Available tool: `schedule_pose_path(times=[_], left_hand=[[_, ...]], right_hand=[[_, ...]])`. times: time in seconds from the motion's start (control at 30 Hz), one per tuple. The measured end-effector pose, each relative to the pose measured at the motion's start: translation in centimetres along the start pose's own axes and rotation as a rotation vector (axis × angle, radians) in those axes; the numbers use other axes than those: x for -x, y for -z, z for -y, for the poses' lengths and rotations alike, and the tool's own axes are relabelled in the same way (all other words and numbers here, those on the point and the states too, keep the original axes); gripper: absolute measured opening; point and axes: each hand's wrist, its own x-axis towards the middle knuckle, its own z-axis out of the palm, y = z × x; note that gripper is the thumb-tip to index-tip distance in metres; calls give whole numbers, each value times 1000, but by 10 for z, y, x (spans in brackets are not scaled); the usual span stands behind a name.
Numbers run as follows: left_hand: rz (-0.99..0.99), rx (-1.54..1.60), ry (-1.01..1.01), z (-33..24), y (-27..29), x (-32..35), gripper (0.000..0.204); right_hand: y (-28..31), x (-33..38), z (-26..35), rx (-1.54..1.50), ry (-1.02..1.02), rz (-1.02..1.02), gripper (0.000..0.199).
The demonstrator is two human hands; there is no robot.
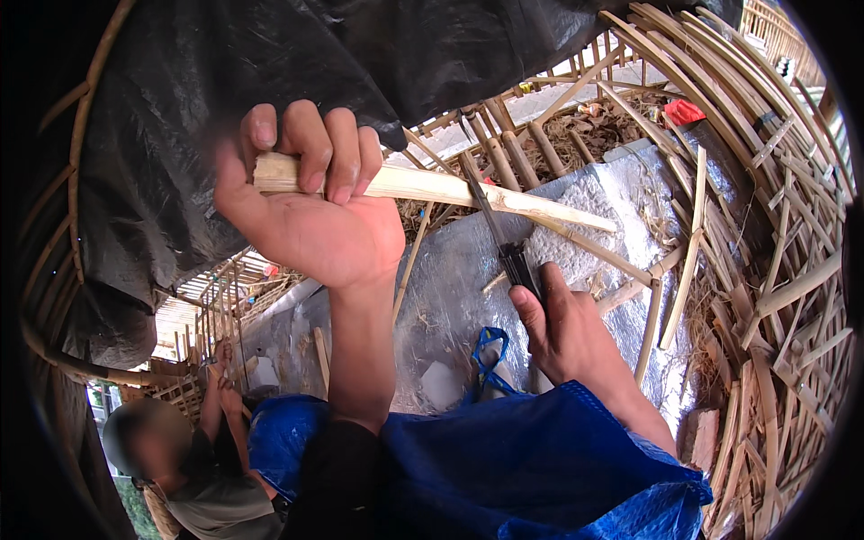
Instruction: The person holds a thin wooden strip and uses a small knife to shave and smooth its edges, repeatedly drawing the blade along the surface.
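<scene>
My left hand [315, 220] is raised at the middle, palm toward me, its fingers curled round the thick end of a pale split bamboo strip [418, 186]. The strip slants down to the right and narrows toward its far end. In my right hand [573, 337] is the black handle of a knife [489, 211]. Its dark blade crosses the strip to the right of my left hand and appears to touch it; how deep the edge sits cannot be made out. A blue plastic sheet [540, 468] lies across my lap, below both hands.
Bamboo strips [783, 306] are heaped along the right side. Silvery foil sheeting [432, 297] lies beneath my hands, with a blue strap [489, 353] on it. Black plastic [225, 99] hangs at upper left. Another person [207, 477] sits at lower left, hands raised. Bamboo poles [517, 157] lie beyond.
</scene>
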Motion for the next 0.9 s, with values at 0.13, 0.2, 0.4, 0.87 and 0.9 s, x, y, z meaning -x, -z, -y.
schedule_pose_path(times=[0.13, 0.2, 0.4, 0.87, 0.9], left_hand=[[-49, -25, -38, 0, -3, 5, 41], [-29, -16, -39, 4, -11, 4, 41], [-49, -133, -37, 3, -16, 5, 45], [-279, -183, -77, 2, -36, 22, 44], [-279, -190, -77, -1, -37, 23, 44]], right_hand=[[0, 3, 12, -122, 45, 91, 40], [4, 4, 22, -262, 16, 139, 41], [-5, -3, 5, -161, 34, -19, 45], [-17, 12, 3, -182, 73, -63, 46], [-23, 12, -1, -188, 75, -58, 46]])
